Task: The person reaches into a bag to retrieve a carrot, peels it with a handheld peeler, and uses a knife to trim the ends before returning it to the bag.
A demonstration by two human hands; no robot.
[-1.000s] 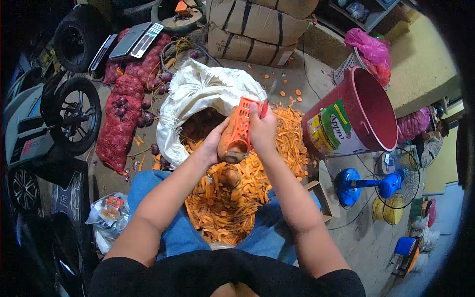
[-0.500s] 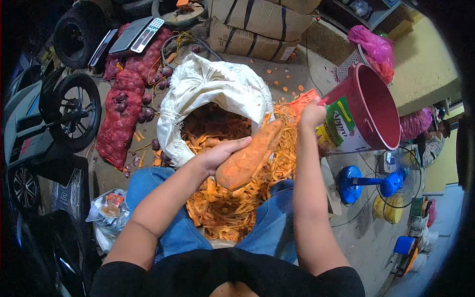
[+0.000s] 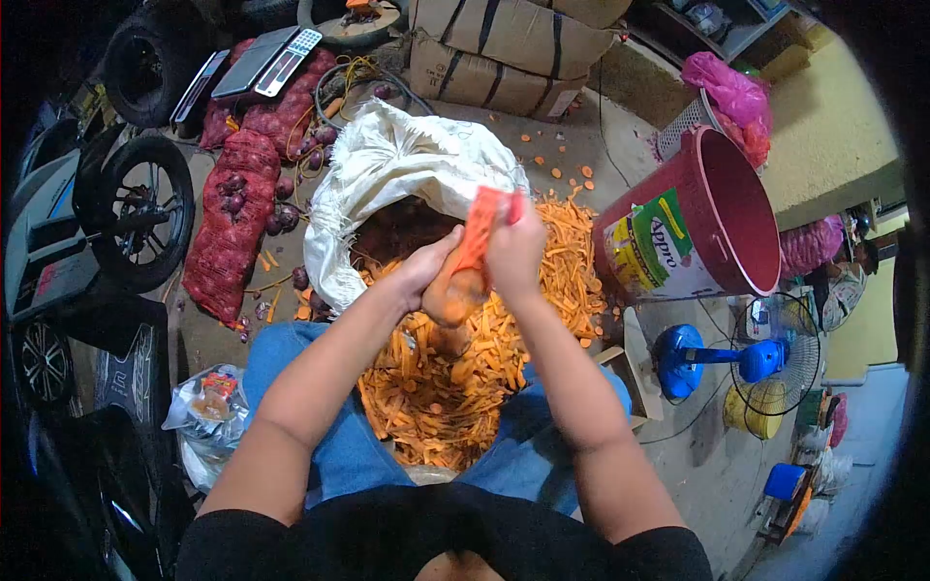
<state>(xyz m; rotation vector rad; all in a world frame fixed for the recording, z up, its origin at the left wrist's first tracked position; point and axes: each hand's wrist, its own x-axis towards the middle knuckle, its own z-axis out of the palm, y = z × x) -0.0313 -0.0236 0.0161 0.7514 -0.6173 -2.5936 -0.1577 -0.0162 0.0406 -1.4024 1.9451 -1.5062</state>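
My left hand is closed around a big carrot, whose thick end points back toward me. My right hand grips an orange-red plastic peeler lying over the carrot's upper side; motion blurs both, and the blade is hidden. Below both hands is a heap of orange peelings between my knees. Just beyond, a white woven sack gapes open, with more peelings about its mouth.
Red net bags of onions lie to the left, a kitchen scale on one. On the right stand a large maroon bucket and a blue fan. Strapped cardboard boxes are at the back; a motorbike wheel is far left.
My right hand has swung leftward from beside the bucket, bringing the peeler onto the carrot. The carrot now stands more end-on toward me in my left hand.
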